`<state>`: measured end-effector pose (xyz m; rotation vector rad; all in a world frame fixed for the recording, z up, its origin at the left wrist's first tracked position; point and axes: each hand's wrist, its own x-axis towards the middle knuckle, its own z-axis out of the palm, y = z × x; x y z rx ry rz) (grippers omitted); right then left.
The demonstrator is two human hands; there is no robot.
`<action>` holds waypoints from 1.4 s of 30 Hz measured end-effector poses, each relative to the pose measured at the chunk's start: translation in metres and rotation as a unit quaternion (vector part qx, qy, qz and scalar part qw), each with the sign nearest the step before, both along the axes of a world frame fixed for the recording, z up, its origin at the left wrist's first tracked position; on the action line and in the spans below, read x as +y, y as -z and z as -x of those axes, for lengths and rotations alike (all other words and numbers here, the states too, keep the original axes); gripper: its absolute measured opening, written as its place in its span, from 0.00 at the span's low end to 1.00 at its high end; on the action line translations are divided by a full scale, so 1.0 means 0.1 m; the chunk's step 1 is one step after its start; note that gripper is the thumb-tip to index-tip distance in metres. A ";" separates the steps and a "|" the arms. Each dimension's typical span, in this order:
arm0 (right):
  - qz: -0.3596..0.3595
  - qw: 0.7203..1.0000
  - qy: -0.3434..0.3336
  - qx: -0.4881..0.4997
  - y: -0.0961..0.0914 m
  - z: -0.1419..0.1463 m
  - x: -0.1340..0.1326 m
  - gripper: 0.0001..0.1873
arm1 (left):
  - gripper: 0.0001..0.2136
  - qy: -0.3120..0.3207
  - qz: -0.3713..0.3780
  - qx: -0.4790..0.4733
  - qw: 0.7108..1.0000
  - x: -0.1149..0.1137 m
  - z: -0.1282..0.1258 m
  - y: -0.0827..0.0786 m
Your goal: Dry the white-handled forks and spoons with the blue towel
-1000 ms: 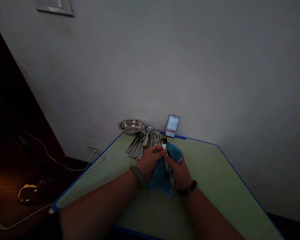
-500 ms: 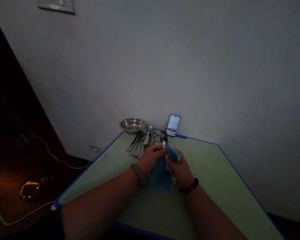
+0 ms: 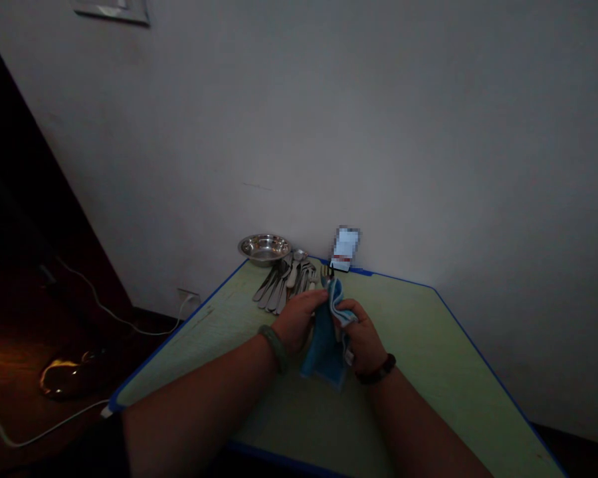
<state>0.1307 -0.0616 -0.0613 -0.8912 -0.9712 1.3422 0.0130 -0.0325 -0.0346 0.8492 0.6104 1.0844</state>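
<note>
A fork (image 3: 327,271) points away from me, its tines showing above a blue cloth (image 3: 325,355) with a white-striped edge. The cloth is folded around the fork's lower part, so most of the handle is hidden. My right hand (image 3: 363,337) is closed on the bunched cloth from the right. From the left, my left hand (image 3: 299,320) grips the cloth by the fork's neck, its fingertips partly hidden. Just beyond my left hand lies a pile of forks and spoons (image 3: 278,295) with metal and pale handles.
A shiny steel bowl (image 3: 264,249) stands at the table's back left corner. A lit phone (image 3: 345,249) leans on the wall behind the fork. The pale green table (image 3: 418,345) has a blue edge. A white cable (image 3: 139,332) runs to a wall socket at left.
The cloth's striped edge has turned over into an upright fold near the fork's neck. My left fingers have straightened somewhat, and my right fingers have shifted on the cloth.
</note>
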 end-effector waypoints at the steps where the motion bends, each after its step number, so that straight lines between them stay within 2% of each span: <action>1: -0.006 1.000 -0.003 0.000 0.00 0.00 0.00 0.12 | 0.10 0.007 -0.006 0.003 1.000 0.01 0.00 0.01; 3: -0.029 1.000 -0.009 -0.006 -0.01 -0.01 -0.02 0.12 | 0.10 0.026 -0.017 0.011 0.999 0.03 0.01 0.03; 6: -0.061 0.998 -0.027 -0.009 -0.05 0.00 -0.05 0.16 | 0.10 0.015 -0.023 0.025 0.999 0.06 0.02 0.06; 11: -0.017 1.000 -0.018 -0.014 -0.09 0.04 -0.07 0.10 | 0.10 -0.008 -0.041 0.065 0.997 0.09 0.03 0.10; 15: 0.022 0.999 -0.025 -0.015 -0.11 0.05 -0.06 0.11 | 0.10 -0.026 -0.050 0.077 0.995 0.09 0.03 0.10; 27: 0.016 0.999 -0.030 0.007 -0.12 0.04 -0.06 0.08 | 0.09 -0.054 -0.043 0.037 0.997 0.07 0.04 0.05; 42: 0.037 0.998 -0.041 0.034 -0.09 0.02 -0.05 0.06 | 0.11 -0.092 -0.055 0.052 0.993 0.12 0.06 0.07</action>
